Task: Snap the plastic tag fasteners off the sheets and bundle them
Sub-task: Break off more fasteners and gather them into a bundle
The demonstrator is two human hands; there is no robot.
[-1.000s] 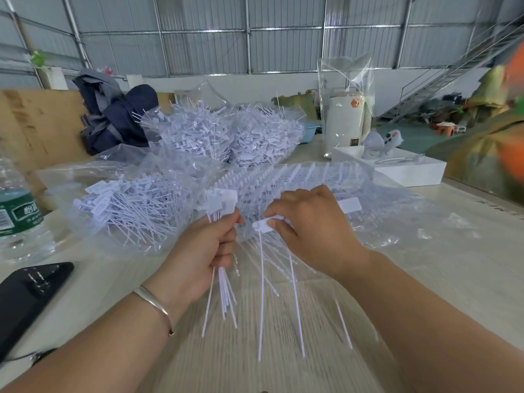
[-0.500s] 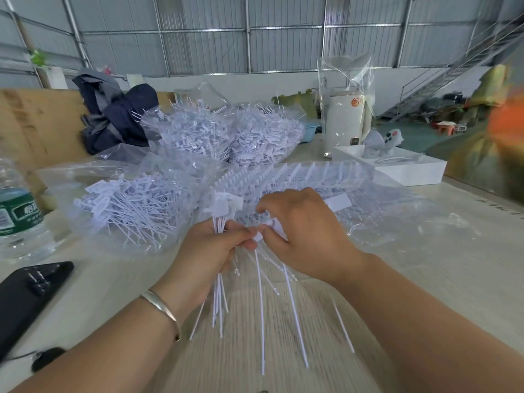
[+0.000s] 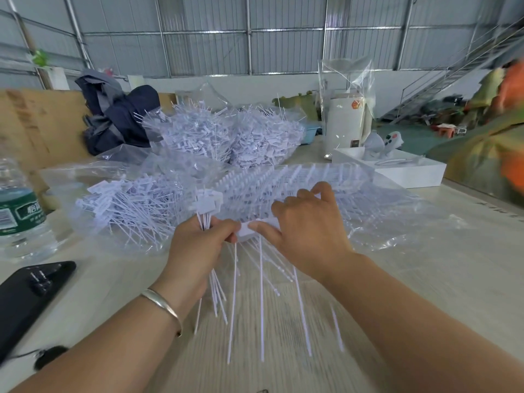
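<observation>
My left hand point(image 3: 195, 248) grips a bundle of white tag fasteners point(image 3: 206, 205), heads up and thin tails hanging below the fist. Its thumb and forefinger also pinch one end of a white tag head point(image 3: 246, 228). My right hand point(image 3: 309, 231) pinches the other end of that tag, whose long tail point(image 3: 233, 302) hangs down over the table. Right behind my hands lies the stack of fastener sheets point(image 3: 286, 180) on clear plastic. More loose tails point(image 3: 300, 304) stick out under my right hand.
A clear bag of loose fasteners point(image 3: 127, 205) lies at the left, two fuller bags point(image 3: 226, 137) behind. A water bottle point(image 3: 19, 211) and a black phone point(image 3: 28, 290) sit at far left. A white box point(image 3: 397, 168) stands at the right back.
My hands have come together: the right hand carried a snapped-off tag leftward to the left hand's bundle. The bundle's tails have swung a little.
</observation>
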